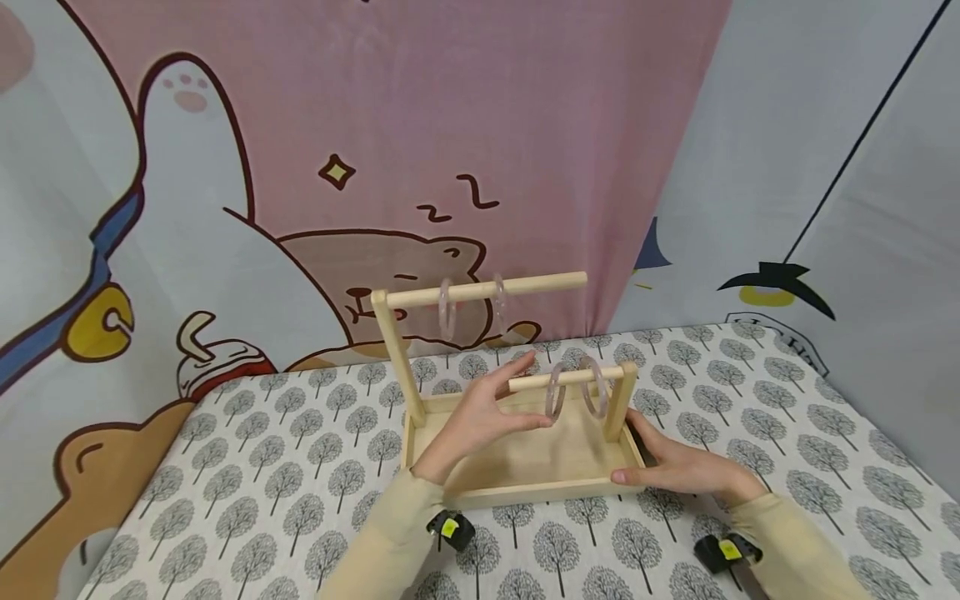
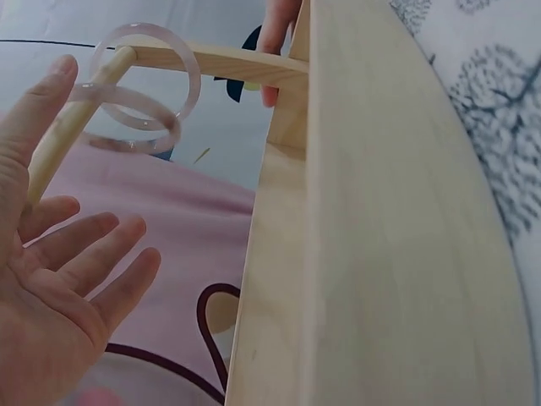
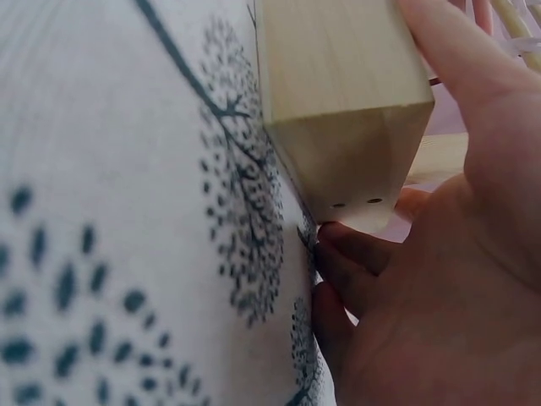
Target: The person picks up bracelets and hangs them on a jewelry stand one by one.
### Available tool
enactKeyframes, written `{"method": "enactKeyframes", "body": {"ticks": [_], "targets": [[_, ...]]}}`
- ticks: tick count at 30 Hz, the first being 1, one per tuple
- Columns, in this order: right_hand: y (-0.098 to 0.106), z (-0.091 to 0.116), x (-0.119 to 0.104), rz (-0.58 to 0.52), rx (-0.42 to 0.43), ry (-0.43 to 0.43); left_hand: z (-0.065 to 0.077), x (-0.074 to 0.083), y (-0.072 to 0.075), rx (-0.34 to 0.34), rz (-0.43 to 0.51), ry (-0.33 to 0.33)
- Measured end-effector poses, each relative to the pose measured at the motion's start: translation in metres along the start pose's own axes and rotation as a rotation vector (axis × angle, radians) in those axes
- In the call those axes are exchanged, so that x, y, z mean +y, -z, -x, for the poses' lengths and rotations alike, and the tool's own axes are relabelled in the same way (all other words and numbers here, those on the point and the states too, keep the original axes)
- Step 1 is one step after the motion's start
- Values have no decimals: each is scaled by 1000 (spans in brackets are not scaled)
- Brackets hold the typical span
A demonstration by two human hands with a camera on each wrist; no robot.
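A pale wooden display stand has a shallow tray (image 1: 540,492), a tall post with an upper bar (image 1: 525,285), and a short post with a lower bar (image 1: 576,377). Two translucent pale bangles hang on each bar, including one lower bangle (image 1: 602,393) near the short post and one upper bangle (image 1: 443,310). My left hand (image 1: 480,414) is at the lower bar's free end, fingers spread and thumb close to a bangle (image 2: 127,145). My right hand (image 1: 678,467) grips the tray's right end, thumb at the front corner, other fingers round the end wall (image 3: 355,165).
The stand rests on a tablecloth (image 1: 300,508) printed with grey trees. Behind it hangs a cartoon-patterned curtain (image 1: 570,150), close to the table's back edge. Black wrist cameras sit at the left sleeve (image 1: 382,542) and the right sleeve (image 1: 795,542).
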State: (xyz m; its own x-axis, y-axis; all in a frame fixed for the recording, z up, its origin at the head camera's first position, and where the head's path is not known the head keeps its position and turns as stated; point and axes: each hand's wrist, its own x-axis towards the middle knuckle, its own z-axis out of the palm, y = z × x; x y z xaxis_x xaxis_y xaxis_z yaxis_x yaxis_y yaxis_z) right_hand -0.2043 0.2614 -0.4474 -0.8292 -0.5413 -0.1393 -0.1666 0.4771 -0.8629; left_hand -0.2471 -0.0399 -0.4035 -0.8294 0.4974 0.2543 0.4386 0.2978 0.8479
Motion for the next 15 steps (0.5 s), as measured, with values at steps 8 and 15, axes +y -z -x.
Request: {"method": "enactKeyframes", "body": {"ticks": [8, 15], "targets": [[3, 5, -2, 29, 39, -76, 15, -7, 11, 8, 12, 12], [12, 11, 0, 95, 102, -12, 30, -18, 22, 28, -5, 12]]}}
